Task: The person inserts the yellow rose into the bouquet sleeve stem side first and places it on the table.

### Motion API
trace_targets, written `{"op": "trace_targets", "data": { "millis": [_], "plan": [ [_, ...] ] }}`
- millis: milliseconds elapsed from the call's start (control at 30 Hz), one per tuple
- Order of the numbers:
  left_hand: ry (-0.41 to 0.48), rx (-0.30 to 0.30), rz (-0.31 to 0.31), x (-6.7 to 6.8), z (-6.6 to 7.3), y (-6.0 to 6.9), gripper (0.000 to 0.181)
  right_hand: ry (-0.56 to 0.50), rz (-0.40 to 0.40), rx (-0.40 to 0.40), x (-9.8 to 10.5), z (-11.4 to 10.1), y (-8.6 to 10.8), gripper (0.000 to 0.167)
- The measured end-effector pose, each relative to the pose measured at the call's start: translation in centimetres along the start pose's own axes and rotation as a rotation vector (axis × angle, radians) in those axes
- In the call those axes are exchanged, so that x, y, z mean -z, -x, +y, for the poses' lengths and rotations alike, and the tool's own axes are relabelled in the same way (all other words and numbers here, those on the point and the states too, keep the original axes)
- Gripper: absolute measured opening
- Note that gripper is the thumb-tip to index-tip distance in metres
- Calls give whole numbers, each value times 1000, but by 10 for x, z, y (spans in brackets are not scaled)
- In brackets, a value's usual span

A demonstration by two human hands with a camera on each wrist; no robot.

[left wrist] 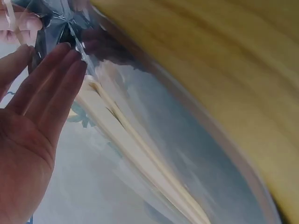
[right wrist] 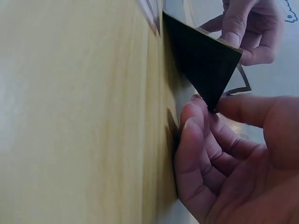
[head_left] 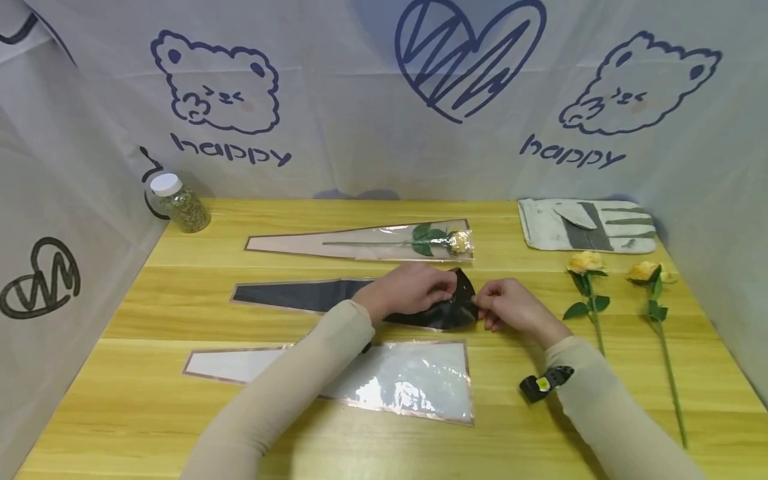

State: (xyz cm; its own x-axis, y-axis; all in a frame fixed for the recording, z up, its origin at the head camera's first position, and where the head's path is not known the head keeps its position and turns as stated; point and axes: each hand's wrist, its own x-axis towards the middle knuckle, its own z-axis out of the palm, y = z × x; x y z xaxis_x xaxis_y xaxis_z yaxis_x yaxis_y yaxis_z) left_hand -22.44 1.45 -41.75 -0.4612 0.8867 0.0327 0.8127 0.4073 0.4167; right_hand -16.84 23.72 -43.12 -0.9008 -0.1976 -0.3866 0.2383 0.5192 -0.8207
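Note:
A long tapered black flower sleeve (head_left: pixel 300 293) with a see-through front lies across the middle of the table, its wide end raised and bulging open. My left hand (head_left: pixel 414 288) pinches the upper edge of that wide end between thumb and fingers. At the end's right corner, my right hand (head_left: pixel 510 307) pinches the black film (right wrist: pixel 205 60) between thumb and fingertips, as the right wrist view shows up close. In the left wrist view the fingers of my left hand (left wrist: pixel 32 144) reach toward the crinkled film.
Behind lies a pink sleeve (head_left: pixel 288 243) holding a yellow rose (head_left: pixel 459 241); in front, a white sleeve (head_left: pixel 414 387). Two yellow roses (head_left: pixel 587 262) (head_left: pixel 645 271) lie at right, below a work glove (head_left: pixel 588 227). A white-lidded jar (head_left: pixel 183 205) stands back left. Fabric walls (head_left: pixel 360 133) enclose the table.

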Motion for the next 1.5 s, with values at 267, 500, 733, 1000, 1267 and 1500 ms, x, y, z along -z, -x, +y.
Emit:
{"op": "trace_targets", "data": {
  "millis": [267, 500, 733, 1000, 1267, 1500],
  "plan": [
    [-14, 55, -41, 5, 7, -4, 14, 209, 71, 89, 13, -7, 17, 34],
    [-21, 60, -38, 4, 7, -5, 14, 456, 263, 160, 46, -1, 57, 39],
    [-32, 65, -34, 3, 6, -4, 12, 562, 395, 90, 79, 41, 92, 46],
    [-16, 71, -36, 3, 5, -2, 14, 594, 216, -109, 97, 68, 103, 55],
    [-12, 80, -39, 2, 6, -1, 13, 450, 196, -134, 89, 76, 99, 27],
    [-17, 77, -40, 2, 6, -1, 12, 105, 236, -67, 84, 74, 99, 26]
  ]
}}
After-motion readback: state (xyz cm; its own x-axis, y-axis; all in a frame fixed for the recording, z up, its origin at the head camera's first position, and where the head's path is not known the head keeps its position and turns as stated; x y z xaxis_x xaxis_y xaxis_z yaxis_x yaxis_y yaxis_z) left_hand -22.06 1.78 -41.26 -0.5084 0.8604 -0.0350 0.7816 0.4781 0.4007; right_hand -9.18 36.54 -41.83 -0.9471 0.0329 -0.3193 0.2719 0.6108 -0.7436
